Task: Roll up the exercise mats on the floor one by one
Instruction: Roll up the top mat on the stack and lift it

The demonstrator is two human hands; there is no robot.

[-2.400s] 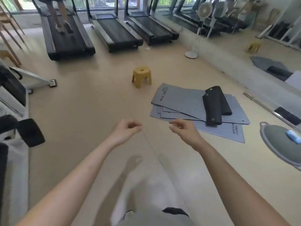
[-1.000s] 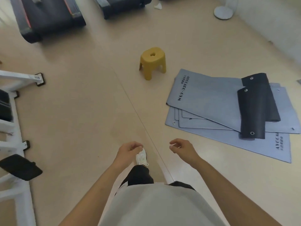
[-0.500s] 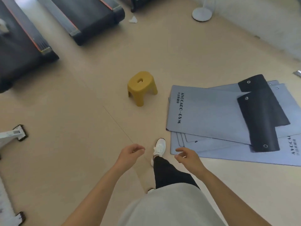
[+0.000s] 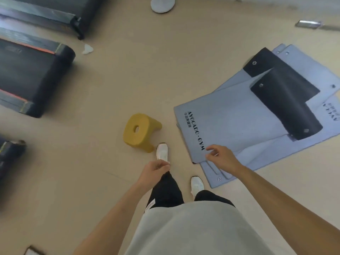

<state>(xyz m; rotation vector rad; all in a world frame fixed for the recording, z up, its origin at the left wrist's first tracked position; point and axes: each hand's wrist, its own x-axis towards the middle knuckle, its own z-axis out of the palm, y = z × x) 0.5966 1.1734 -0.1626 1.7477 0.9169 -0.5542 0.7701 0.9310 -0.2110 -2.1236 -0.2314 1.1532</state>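
Observation:
Several grey exercise mats (image 4: 231, 122) lie stacked flat on the beige floor at the right, the top one printed AVOCADO GYM. Its far end is folded over, showing a black underside (image 4: 287, 100) with metal eyelets. My right hand (image 4: 221, 157) hovers over the near corner of the top mat with fingers loosely curled, holding nothing. My left hand (image 4: 154, 171) hangs above my left leg, fingers loosely curled and empty.
A yellow plastic stool (image 4: 139, 131) stands just left of the mats, close to my white shoes. Black treadmills (image 4: 33, 74) fill the left side. A white fan base (image 4: 162, 4) sits at the top, and a metal bar (image 4: 311, 24) lies at the top right.
I have walked up to the mat stack and the stool, which now lie close below me. My right hand has moved over the near corner of the top mat.

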